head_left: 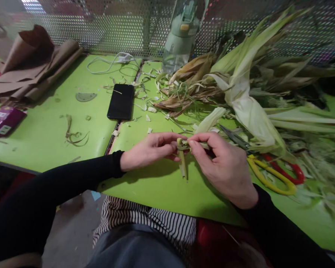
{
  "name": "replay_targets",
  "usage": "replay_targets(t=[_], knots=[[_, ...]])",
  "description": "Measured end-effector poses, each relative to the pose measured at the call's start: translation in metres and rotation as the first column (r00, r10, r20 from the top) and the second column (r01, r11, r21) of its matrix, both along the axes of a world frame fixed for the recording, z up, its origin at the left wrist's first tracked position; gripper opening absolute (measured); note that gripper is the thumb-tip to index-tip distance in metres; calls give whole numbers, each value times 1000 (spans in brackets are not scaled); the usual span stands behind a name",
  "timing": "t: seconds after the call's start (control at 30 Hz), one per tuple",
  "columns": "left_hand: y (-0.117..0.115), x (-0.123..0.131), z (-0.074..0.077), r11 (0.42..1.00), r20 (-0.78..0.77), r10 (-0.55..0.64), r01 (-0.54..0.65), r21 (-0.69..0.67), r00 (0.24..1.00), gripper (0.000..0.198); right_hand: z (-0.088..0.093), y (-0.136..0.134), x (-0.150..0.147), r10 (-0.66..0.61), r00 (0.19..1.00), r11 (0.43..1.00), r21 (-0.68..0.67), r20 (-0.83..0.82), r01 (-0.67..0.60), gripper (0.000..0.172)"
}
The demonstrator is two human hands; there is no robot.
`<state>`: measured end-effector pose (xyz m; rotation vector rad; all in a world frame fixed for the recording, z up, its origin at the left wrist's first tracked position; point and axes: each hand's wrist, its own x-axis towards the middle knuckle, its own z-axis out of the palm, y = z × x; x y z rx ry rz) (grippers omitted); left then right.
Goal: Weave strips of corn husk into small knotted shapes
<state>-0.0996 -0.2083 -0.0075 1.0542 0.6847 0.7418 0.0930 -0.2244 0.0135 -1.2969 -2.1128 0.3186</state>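
Between my two hands, just over the green table, is a small knotted or folded strip of corn husk, one end of it hanging down. My left hand holds it from the left with thumb and fingers around the folded part. On the other side, my right hand pinches a strand of it between thumb and forefinger. Some fingertips are hidden behind the husk. Scissors with one yellow and one red handle loop lie beside my right hand, blades partly under husks.
Corn husks are heaped at the right and back. A water bottle stands before the perforated screen. Around lie a phone, a protractor, a white cable, brown paper, a purple box and husk scraps.
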Motion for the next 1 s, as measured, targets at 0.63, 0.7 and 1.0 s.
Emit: replay_targets(t=[0.63,0.7,1.0], knots=[[-1,-1,-5,992,24,37,-33,-122,999,25,8,8,6,169,984,953,-244,-62,-179,12],[-2,-1,-5,995,-15,30,-32,-92,999,28,8,9,7,211,974,929,-292,-83,-227,13],[-2,1,-10,999,-53,23,-22,26,998,30,3,4,4,146,982,987,-88,118,-136,11]])
